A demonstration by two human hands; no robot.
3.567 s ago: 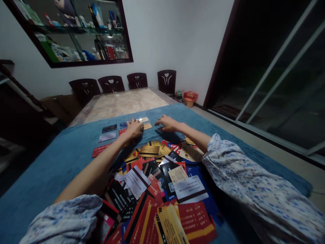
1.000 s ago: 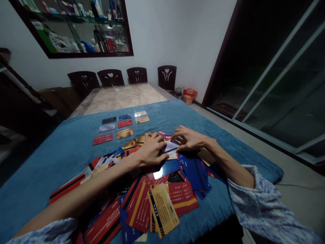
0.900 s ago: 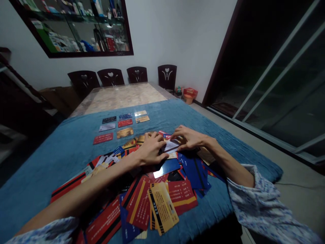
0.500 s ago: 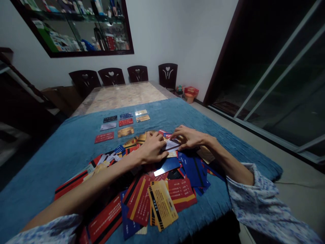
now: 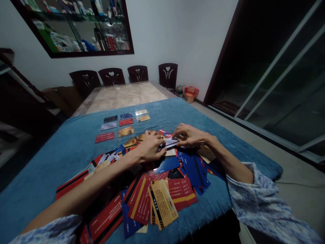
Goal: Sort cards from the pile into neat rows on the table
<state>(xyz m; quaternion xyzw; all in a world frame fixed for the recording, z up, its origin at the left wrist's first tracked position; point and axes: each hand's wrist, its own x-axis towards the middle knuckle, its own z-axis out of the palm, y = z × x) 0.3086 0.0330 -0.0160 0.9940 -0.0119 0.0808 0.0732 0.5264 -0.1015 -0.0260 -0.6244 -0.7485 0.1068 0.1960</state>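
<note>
Between my two hands is a white card [image 5: 170, 142] with a dark stripe, just above a heap of cards. My left hand [image 5: 151, 146] grips its left end, and my right hand [image 5: 187, 136] pinches its right end. Red, blue and gold cards lie spread under and around my forearms, among them a gold card [image 5: 164, 203] at the near edge and a blue card [image 5: 193, 168] below my right hand. Beyond the heap several cards lie apart in rough rows, including a red card [image 5: 105, 137] and a gold card [image 5: 126, 131].
A blue cloth [image 5: 50, 159] covers the near part of the table, with bare marble tabletop [image 5: 122, 95] behind it. Dark chairs [image 5: 168, 75] stand at the far side. A small bin [image 5: 190, 97] is on the floor, and glass doors are on the right.
The white card has shifted slightly left and is tilted a little differently. Both hands have moved slightly with it. The laid-out cards have stayed put.
</note>
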